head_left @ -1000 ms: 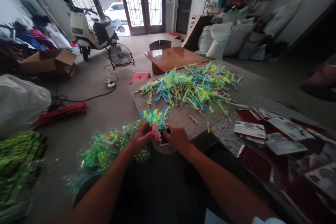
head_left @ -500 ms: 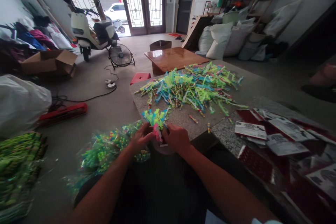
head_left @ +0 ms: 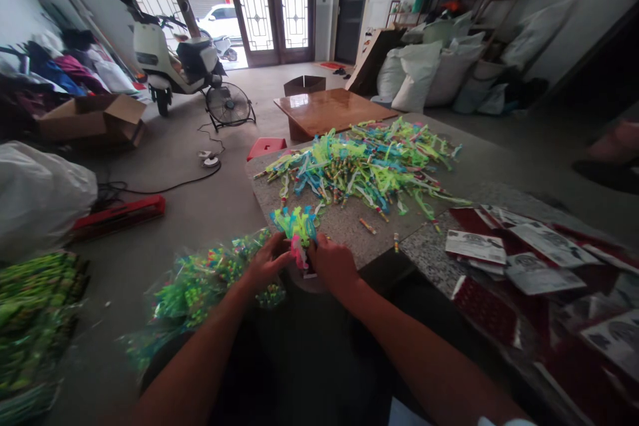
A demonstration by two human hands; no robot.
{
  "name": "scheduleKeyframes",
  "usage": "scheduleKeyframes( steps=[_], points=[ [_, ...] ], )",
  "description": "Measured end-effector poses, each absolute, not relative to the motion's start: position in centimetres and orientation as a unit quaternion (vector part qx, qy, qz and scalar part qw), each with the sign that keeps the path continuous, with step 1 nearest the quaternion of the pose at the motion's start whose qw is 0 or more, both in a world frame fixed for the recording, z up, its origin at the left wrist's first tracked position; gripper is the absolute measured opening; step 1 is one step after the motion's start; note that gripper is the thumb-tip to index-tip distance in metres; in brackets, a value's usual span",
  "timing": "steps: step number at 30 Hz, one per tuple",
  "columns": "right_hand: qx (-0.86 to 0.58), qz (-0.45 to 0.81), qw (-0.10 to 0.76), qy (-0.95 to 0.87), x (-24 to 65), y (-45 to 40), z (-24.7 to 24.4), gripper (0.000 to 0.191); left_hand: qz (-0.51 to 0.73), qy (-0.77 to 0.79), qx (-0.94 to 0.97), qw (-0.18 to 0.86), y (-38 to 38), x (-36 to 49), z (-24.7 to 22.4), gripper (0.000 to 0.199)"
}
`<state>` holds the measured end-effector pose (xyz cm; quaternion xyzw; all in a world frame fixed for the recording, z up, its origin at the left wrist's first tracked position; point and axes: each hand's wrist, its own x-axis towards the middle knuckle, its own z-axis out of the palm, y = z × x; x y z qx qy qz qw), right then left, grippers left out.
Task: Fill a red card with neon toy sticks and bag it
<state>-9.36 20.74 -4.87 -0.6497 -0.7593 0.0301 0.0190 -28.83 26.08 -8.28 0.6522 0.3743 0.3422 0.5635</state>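
Between my hands, at the near edge of the stone tabletop (head_left: 269, 196), is a bundle of small striped sticks with green, blue and pink ribbons (head_left: 298, 226). My left hand (head_left: 269, 259) is closed on its left side, thumb toward the pink ribbon. From the right, my right hand (head_left: 333, 265) grips the same bundle, fingers curled; its fingertips are partly hidden. A large heap of similar ribboned sticks (head_left: 359, 163) lies beyond. Two loose striped sticks, one a short stick (head_left: 368, 226), lie near my right hand.
Clear bags of green pieces (head_left: 194, 286) lie at left below the table. Dark red packets with printed white cards (head_left: 476, 246) cover the right side. A red stool (head_left: 266, 146), a wooden table (head_left: 334, 110), a fan (head_left: 229, 105) and a scooter (head_left: 170, 56) stand farther off.
My right hand has shifted very slightly against the bundle, its fingers a little more curled. My left hand and the heap look the same.
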Motion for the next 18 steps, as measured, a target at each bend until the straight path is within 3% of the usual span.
scheduleKeyframes(
  steps=[5, 11, 18],
  points=[
    [-0.657, 0.049, 0.026, -0.751, -9.3, 20.7, -4.8, 0.037, 0.343, 0.358, 0.656, 0.568, 26.3, -29.0, -8.7, 0.051],
    [-0.653, 0.142, 0.088, -0.738, -7.3, 20.9, -4.6, 0.025, 0.356, 0.346, 0.656, 0.568, 26.2, -28.9, -8.7, 0.051],
    [-0.661, 0.152, 0.12, -0.725, -7.3, 21.1, -5.2, 0.028, 0.35, 0.357, 0.647, 0.576, 26.1, -28.8, -8.2, 0.055]
  ],
)
